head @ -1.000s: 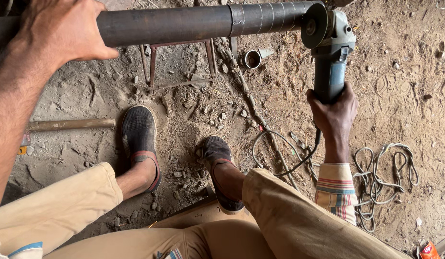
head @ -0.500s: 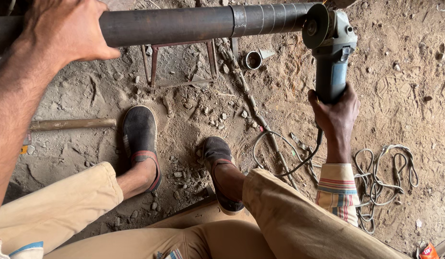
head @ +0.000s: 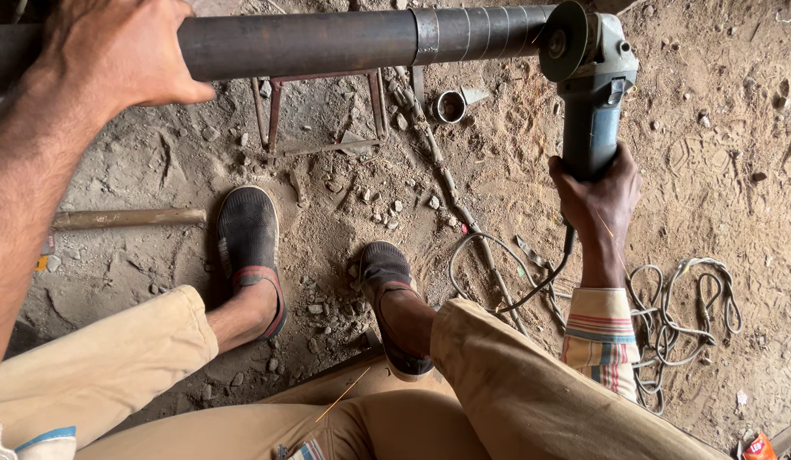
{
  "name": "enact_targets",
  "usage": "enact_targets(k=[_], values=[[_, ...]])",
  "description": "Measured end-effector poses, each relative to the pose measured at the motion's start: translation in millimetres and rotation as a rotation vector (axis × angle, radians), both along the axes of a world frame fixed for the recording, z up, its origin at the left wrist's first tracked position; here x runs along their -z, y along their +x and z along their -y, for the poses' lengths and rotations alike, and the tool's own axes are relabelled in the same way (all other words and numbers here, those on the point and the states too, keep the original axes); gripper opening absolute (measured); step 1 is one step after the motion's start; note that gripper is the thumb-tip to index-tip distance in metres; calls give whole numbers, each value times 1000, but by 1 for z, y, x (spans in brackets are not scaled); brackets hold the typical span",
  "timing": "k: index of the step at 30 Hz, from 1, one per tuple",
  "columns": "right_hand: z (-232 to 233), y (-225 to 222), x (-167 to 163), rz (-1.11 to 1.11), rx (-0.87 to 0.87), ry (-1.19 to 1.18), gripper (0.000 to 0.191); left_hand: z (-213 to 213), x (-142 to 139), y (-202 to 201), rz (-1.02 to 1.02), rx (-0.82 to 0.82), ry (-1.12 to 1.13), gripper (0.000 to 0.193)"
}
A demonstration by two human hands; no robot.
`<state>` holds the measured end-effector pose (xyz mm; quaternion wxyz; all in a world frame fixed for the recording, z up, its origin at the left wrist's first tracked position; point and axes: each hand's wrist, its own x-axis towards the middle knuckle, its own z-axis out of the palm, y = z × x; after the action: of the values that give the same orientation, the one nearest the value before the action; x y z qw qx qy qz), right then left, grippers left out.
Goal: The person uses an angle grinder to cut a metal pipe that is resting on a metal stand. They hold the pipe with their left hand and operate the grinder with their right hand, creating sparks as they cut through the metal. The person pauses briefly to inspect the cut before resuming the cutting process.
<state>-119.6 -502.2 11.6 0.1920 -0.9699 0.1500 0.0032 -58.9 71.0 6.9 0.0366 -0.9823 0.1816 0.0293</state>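
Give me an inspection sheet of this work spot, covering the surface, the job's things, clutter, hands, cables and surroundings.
Surface: bare sandy dirt ground, stony, with footprints.
Job's things: long dark steel pipe lying horizontal; grey-blue angle grinder, disc at the pipe's end.
Clutter: short metal ring, thin ribbed steel rod, rusty metal frame stand, wooden handle.
Hands: left hand gripping the pipe; right hand gripping the grinder body.
Cables: black grinder cord; loose pale wire coil.
Surroundings: person's dark slip-on shoes, tan trousers.

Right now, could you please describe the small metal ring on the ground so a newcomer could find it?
Follow the long dark pipe to the angle grinder. On the dirt just below lies a short metal ring, the only round hollow piece among the stones.
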Motion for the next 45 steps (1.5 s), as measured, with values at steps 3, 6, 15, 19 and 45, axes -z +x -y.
enact_targets(k=[3,6,15,19,45], values=[[1,1,1,9,-14,-53,57,3,-3,-1,-13,-5,12,63],[3,3,2,-2,-8,-24,56,4,-4,-1,0,7,35,64],[0,2,-1,9,-16,-45,56,3,-3,-1,21,18,38,68],[-3,1,-3,11,-13,-47,58,3,-1,0,-10,7,37,65],[4,4,6,-1,1,-35,57,5,-4,-1,31,12,56,66]])
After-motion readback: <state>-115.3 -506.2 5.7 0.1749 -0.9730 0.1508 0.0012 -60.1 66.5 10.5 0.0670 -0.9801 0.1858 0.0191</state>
